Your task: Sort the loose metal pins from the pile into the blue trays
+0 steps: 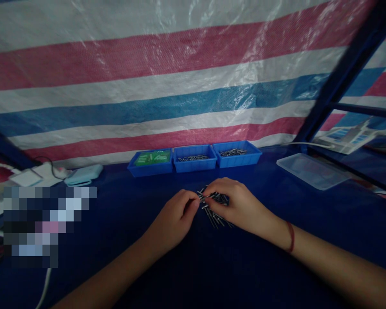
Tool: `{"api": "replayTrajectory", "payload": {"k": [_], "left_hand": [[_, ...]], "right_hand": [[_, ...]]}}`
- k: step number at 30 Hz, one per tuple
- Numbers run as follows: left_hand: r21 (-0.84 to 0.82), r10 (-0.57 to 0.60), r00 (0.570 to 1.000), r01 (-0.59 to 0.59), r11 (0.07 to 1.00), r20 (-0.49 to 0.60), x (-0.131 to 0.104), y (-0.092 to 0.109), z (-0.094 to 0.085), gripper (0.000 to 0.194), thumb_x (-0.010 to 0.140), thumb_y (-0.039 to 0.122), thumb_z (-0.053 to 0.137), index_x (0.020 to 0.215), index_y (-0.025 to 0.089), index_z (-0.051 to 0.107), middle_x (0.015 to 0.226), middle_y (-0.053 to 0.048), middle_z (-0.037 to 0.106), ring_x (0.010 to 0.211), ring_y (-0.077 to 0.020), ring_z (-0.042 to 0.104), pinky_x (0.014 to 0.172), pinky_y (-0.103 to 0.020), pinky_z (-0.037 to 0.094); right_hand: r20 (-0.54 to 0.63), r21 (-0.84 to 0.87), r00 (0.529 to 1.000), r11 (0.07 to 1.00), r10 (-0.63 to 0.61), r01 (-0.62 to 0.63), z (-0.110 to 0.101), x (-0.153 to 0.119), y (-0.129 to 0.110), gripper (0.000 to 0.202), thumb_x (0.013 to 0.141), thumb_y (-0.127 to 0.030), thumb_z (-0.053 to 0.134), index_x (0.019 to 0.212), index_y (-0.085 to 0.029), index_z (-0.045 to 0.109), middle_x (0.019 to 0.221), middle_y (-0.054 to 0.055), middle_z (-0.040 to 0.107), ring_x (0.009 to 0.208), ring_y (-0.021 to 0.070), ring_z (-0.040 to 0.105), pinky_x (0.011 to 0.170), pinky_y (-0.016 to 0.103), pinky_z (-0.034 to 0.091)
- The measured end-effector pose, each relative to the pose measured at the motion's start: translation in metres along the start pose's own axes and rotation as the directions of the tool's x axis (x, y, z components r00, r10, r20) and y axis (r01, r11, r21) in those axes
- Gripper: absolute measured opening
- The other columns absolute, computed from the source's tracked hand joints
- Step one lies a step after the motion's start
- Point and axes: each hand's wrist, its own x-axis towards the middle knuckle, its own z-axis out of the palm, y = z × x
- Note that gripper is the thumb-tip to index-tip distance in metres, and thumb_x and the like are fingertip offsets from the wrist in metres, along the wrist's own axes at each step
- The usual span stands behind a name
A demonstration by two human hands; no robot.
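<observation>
A loose pile of thin metal pins (215,216), resembling pop rivets, lies on the dark blue tabletop in front of me. My left hand (176,212) is at the pile's left edge, thumb and forefinger pinched together on the end of a metal pin (203,198). Over the pile bends my right hand (236,201), with a red cord round its wrist. Its thumb and forefinger close on the other end of the same pin, so the two pinches almost meet. The right palm hides part of the pile.
Behind the pile stand three blue bins: the left bin (138,171) holds green-and-white packets, the middle bin (194,164) and right bin (241,159) metal pins. A clear plastic lid (312,171) lies right. A light blue case (83,174) and white cable (45,287) are left.
</observation>
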Motion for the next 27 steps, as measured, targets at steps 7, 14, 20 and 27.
{"api": "replayTrajectory", "payload": {"k": [7,14,20,27], "left_hand": [[-0.366,-0.197,0.978,0.206,0.907,0.062,-0.004,0.014,0.005,0.024,0.089,0.034,0.038,0.086,0.017,0.055,0.073,0.001,0.052,0.065,-0.013,0.046,0.06,-0.025,0.036],[-0.407,-0.201,0.976,0.217,0.887,0.082,-0.004,0.016,0.003,0.024,0.087,0.037,0.042,0.09,0.018,0.057,0.08,-0.001,0.056,0.071,-0.0145,0.05,0.061,-0.025,0.036],[-0.416,-0.146,0.987,0.164,0.894,0.074,-0.004,0.012,0.005,0.022,0.087,0.035,0.045,0.09,0.017,0.058,0.08,-0.001,0.055,0.074,-0.0149,0.051,0.067,-0.026,0.039],[-0.372,-0.149,0.987,0.161,0.914,0.062,-0.004,0.014,0.002,0.023,0.087,0.034,0.045,0.092,0.017,0.06,0.076,0.0,0.056,0.068,-0.0134,0.051,0.061,-0.024,0.039]], "right_hand": [[-0.041,0.362,0.996,0.93,0.08,-0.06,0.002,-0.001,-0.01,0.01,0.078,-0.02,0.059,0.083,-0.019,0.068,0.082,0.003,0.068,0.076,0.0134,0.063,0.071,0.029,0.049],[-0.052,0.385,0.995,0.921,0.091,-0.064,0.001,0.0,-0.009,0.009,0.079,-0.02,0.059,0.082,-0.02,0.068,0.079,0.001,0.066,0.073,0.0128,0.062,0.069,0.029,0.049],[-0.051,0.389,0.995,0.919,0.083,-0.057,0.002,0.0,-0.008,0.01,0.079,-0.019,0.058,0.082,-0.018,0.068,0.079,0.003,0.066,0.075,0.0131,0.062,0.07,0.029,0.048],[-0.07,0.38,0.995,0.924,0.068,-0.036,-0.001,0.0,-0.012,0.011,0.08,-0.02,0.057,0.081,-0.019,0.068,0.079,0.002,0.067,0.074,0.0132,0.063,0.069,0.029,0.049]]}}
